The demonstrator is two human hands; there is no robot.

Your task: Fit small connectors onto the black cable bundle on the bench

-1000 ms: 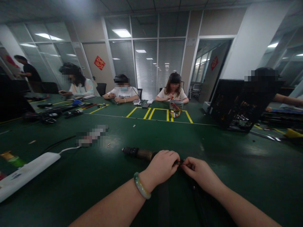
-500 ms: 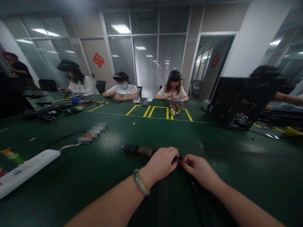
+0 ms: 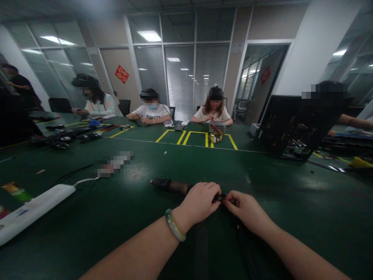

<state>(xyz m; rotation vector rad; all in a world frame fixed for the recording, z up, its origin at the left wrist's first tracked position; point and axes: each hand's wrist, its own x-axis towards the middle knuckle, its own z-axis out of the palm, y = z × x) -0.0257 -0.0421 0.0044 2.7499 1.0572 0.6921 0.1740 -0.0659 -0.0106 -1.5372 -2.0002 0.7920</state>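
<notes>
A dark, pen-shaped electric screwdriver (image 3: 175, 186) lies across the green table, its tip pointing left. My left hand (image 3: 202, 200), with a green bangle at the wrist, is wrapped over its rear part, hiding much of the body. At the tool's right end, the thumb and fingers of my right hand (image 3: 247, 210) pinch a small dark piece, seemingly the cable end. A black cable (image 3: 240, 237) runs down from there toward me. Whether the cable is joined to the tool is too small and dark to tell.
At the left lies a white power strip (image 3: 37, 212) with a pixelated item (image 3: 115, 165) beyond it. Black cables and parts (image 3: 64, 136) lie further back. A black computer case (image 3: 287, 128) stands at right. Several people sit around the table; one handles a metal box with coloured wires (image 3: 217, 126).
Both my hands stay in nearly the same place on the screwdriver and cable. The view has shifted very slightly. A standing person at far left has moved a little leftward.
</notes>
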